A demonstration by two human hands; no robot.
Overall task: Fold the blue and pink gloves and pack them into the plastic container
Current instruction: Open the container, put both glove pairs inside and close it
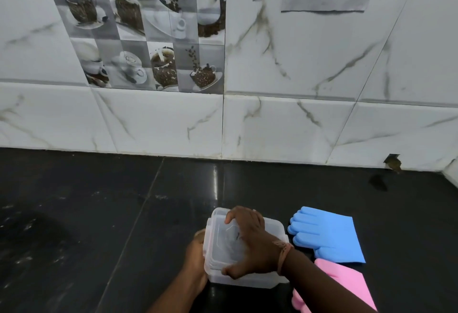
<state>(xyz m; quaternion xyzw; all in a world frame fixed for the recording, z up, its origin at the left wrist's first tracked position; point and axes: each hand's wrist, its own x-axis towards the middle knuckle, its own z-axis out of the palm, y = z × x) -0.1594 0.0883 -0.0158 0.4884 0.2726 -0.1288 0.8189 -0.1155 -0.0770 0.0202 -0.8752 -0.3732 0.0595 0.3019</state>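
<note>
head view: both hands (250, 243) grip one plastic container (223, 245); one blue glove (329, 234), one pink glove (347, 280).

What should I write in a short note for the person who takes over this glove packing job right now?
Left hand: holds the left side of the plastic container.
Right hand: spread over the lid, fingers curled on its far edge, thumb on its near edge.
Container: on the black counter, lid on; nothing visible inside through the clear lid.
Blue glove: flat on the counter, right of the container, unfolded.
Pink glove: in front of the blue one, partly hidden by the right forearm.
Done: no glove packed.
Left: take off the lid, fold both gloves, put them in.
</note>
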